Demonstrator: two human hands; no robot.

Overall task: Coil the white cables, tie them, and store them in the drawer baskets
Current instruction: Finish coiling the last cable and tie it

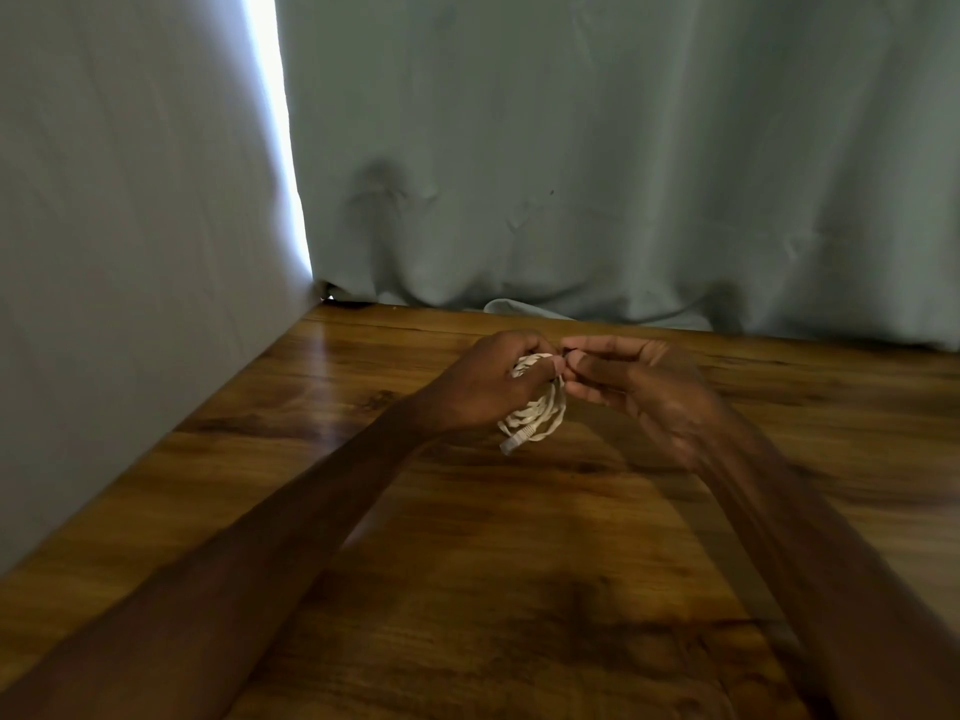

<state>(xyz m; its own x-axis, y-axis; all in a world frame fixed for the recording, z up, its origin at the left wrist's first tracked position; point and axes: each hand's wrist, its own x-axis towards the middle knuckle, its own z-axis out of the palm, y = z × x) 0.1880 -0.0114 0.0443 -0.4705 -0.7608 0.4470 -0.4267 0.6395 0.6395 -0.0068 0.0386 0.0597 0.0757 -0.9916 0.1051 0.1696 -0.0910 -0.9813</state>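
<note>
- White cable coil (pixel 537 414): upper loops hidden inside the left hand (pixel 488 387).
- Right hand (pixel 649 392): motion-blurred; can't tell whether its fingertips pinch anything.
- Both forearms cut off at near edge.
- Table (pixel 467 589): cut off near and right.
- Dark speck (pixel 332 297) under curtain (pixel 571 148), far left corner: too small to tell.

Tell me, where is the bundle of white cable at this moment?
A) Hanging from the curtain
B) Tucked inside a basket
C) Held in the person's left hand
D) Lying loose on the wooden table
C: the left hand has its fingers curled around the coiled white cable, whose loops and plug end hang below the fist.
</note>
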